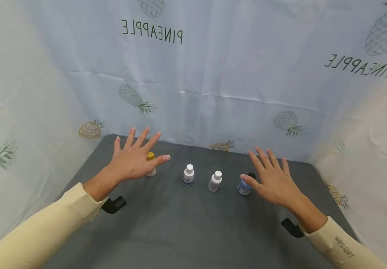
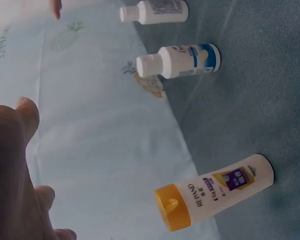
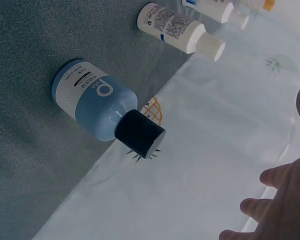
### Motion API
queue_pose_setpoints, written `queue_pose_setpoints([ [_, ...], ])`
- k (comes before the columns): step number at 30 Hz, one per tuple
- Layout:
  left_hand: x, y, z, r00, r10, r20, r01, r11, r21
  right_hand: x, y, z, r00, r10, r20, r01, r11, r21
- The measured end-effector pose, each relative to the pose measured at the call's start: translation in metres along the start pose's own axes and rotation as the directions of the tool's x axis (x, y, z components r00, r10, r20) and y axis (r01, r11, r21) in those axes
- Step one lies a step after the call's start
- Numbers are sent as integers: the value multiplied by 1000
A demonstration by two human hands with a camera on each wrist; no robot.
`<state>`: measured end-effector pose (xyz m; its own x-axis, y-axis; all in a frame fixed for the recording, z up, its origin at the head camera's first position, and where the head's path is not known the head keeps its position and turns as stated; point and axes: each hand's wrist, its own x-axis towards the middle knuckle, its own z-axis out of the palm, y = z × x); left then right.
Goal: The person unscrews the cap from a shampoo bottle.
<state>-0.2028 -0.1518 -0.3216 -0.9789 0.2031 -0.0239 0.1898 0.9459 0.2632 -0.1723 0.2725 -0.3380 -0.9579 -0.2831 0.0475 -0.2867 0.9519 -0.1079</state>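
Left hand (image 1: 133,160) hangs above the grey table (image 1: 180,231), fingers spread wide, holding nothing. Right under its fingers stands the yellow-capped tube (image 1: 151,164), cap up, partly hidden in the head view; the left wrist view shows it whole, white body with a purple label, close to the pineapple curtain (image 1: 213,74). Next along the row, a white bottle with a blue band (image 1: 188,175), upright, well clear of both hands. Just beside it, a second white bottle (image 1: 215,181) with a white cap. Then the blue bottle with the black cap (image 1: 245,185), standing at the right end, the thumb of the right hand (image 1: 274,181) over it. That right hand is spread flat too, gripping nothing. Cream sleeves (image 1: 45,231) on both arms.
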Motion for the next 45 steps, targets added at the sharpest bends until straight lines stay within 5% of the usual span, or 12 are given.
queue_pose_setpoints([
  [22,0,-4,-1,1000,3,-8,-3,1000,5,-1,-7,9,1000,12,-13,-11,999,48],
  [45,3,16,19,998,61,-19,-61,998,-4,-3,-6,14,999,32,-10,-32,998,48],
])
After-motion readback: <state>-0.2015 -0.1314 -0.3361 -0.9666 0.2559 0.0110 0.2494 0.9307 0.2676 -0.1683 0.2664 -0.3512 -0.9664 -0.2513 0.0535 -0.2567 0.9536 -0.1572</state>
